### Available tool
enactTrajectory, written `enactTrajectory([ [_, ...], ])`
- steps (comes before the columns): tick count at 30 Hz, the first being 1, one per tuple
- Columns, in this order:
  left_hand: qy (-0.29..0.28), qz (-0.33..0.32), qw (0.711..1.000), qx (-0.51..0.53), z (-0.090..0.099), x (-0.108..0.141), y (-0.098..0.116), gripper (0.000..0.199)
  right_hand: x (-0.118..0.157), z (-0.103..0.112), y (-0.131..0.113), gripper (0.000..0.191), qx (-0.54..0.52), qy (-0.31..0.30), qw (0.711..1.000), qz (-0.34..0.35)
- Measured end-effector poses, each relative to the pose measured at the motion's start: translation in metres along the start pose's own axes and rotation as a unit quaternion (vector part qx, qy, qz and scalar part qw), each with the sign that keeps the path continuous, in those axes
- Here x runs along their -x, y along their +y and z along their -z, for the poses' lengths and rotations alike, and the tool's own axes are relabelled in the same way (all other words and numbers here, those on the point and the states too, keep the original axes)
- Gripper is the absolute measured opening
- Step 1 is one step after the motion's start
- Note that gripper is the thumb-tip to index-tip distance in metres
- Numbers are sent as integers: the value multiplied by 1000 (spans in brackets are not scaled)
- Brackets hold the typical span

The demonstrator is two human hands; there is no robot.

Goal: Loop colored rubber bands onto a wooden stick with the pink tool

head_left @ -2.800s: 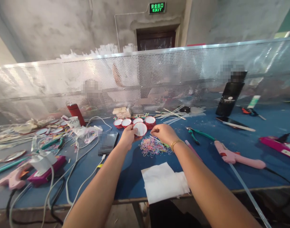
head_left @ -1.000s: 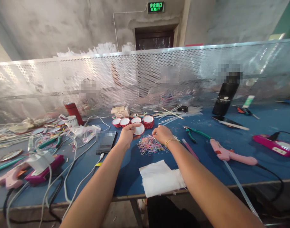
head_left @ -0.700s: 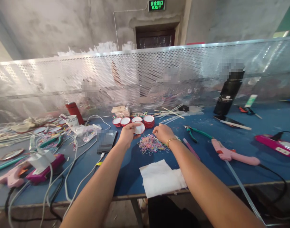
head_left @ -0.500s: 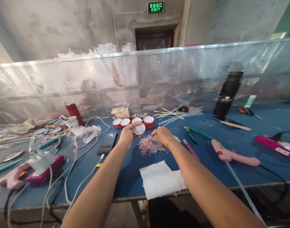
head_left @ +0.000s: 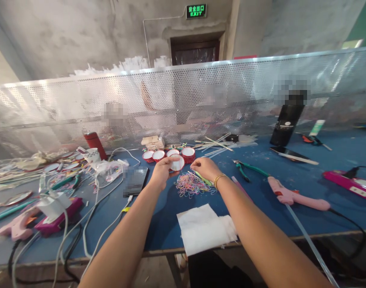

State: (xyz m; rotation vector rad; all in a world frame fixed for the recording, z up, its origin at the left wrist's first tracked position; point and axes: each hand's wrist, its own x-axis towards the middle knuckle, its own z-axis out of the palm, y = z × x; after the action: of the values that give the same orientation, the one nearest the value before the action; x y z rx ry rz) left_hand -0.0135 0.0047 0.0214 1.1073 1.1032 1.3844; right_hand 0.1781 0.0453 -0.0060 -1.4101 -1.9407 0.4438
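Note:
My left hand (head_left: pixel 162 173) is closed on the edge of a round white disc with a red rim (head_left: pixel 176 164), held tilted over the table. To its right, my right hand (head_left: pixel 203 168) has its fingertips pinched together beside the disc, apart from it. Whatever is in that pinch is too small to make out. Below both hands lies a loose pile of thin pastel-coloured loops (head_left: pixel 190 186). A yellow-green strip (head_left: pixel 203 178) shows under my right hand. Several stacks of similar red-rimmed discs (head_left: pixel 158 155) stand just behind the held one.
Folded white paper (head_left: pixel 205 232) lies at the front edge. On the right are green-handled pliers (head_left: pixel 243 172), a pink glue gun (head_left: pixel 297 197) and a black bottle (head_left: pixel 286 124). A dark phone (head_left: pixel 136 182), cables and a purple power strip (head_left: pixel 58 218) occupy the left.
My right hand has risen a little from the pile of loops, uncovering more of the yellow-green strip. My left hand keeps the disc in nearly the same place.

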Motion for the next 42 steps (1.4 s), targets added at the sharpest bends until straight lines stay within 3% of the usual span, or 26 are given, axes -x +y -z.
enactTrajectory([
  [10,-18,-60,990,-128,-2,-4,-15,29,1,-8,-12,9,-152,53,985,68],
  [16,-47,-89,977,-188,-1,-7,-23,37,5,-13,-21,9,-106,98,982,125],
  [21,-52,-99,975,-192,-2,-9,-24,31,6,-11,-23,13,-67,87,984,137],
  [27,-35,-143,954,-263,3,-12,-26,21,9,-9,-27,12,-60,86,985,135],
  [32,-5,-165,944,-286,5,-11,-23,15,12,-5,-32,11,-142,57,980,123],
  [35,41,-160,939,-303,7,-12,-18,12,15,4,-38,13,-286,-18,951,116],
  [38,83,-147,929,-328,10,-13,-14,10,20,15,-44,20,-428,-23,888,169],
  [40,95,-143,928,-332,12,-13,-12,8,23,20,-46,19,-483,-47,857,174],
  [42,84,-146,934,-314,10,-12,-12,9,25,20,-46,14,-498,-97,844,171],
])
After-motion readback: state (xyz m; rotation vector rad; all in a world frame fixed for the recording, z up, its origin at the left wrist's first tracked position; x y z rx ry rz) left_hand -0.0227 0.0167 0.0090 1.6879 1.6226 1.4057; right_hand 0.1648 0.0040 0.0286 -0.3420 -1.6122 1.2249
